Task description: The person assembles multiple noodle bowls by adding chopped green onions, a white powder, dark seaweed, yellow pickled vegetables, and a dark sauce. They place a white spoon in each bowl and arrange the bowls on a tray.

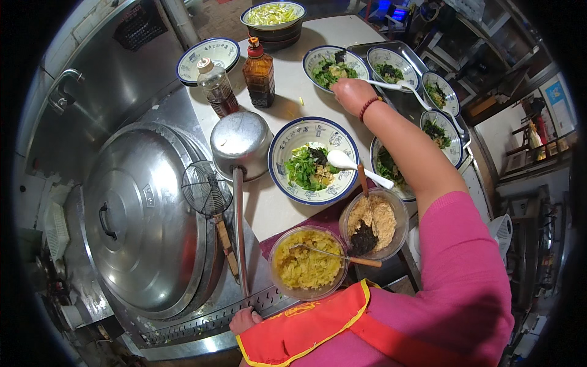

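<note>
My right hand [354,96] reaches out over the table, its fingers curled at the near rim of a blue-rimmed bowl [313,54] with chopped greens and dark shreds. A white spoon [382,84] extends rightward from that bowl beside my knuckles. Nearer me sits another patterned bowl [283,144] with greens, dark bits and yellowish pieces; a white spoon [361,168] leans on its rim. My left hand [244,320] is closed at the counter's front edge, just below the handle end of a metal saucepan [241,140]. The apron partly hides it, and what it holds, if anything, is unclear.
A large lidded steel pot [140,214] and a wire skimmer [208,188] occupy the left. Two sauce bottles [259,76] stand behind the saucepan. Tubs of yellow chopped food [309,260] and tan paste [385,223] are close to me. Several filled bowls [441,92] line a tray at right.
</note>
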A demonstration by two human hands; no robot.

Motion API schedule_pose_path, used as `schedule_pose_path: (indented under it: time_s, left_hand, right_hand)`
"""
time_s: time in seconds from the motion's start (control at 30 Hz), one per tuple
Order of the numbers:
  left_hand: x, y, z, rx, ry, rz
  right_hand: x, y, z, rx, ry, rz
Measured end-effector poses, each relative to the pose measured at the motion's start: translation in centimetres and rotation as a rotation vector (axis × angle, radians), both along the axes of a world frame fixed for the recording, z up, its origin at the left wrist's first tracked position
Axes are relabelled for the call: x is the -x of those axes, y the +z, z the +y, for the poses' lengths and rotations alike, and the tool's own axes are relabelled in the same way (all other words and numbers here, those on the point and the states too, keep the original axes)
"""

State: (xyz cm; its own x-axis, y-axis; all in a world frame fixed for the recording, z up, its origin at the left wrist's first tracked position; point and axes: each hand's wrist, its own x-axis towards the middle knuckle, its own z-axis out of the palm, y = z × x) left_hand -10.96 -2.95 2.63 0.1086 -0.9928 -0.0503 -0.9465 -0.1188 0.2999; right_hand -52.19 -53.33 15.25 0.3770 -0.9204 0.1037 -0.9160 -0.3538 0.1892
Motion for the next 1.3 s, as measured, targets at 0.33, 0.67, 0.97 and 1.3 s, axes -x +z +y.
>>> schedule_pose_path:
  time_s: [0.33, 0.67, 0.97, 1.3]
  left_hand:
    - [-0.3, -1.0, 0.2, -0.03, 0.011, -0.049]
    - [-0.3, 0.0, -0.6, -0.212, 0.067, 0.007]
    - [-0.8, -0.8, -0.1, -0.138, 0.02, 0.01]
    - [-0.3, -0.6, 0.0, -0.233, 0.075, -0.068]
  right_hand:
    - [-1.7, 0.4, 5.7, -0.5, -0.193, -0.382]
    - [2.3, -0.7, 4.6, -0.436, -0.501, -0.737]
    - [10.0, -0.1, 2.7, -0.025, -0.812, -0.352]
    - [13.0, -0.3, 0.4, -0.066, -0.858, -0.345]
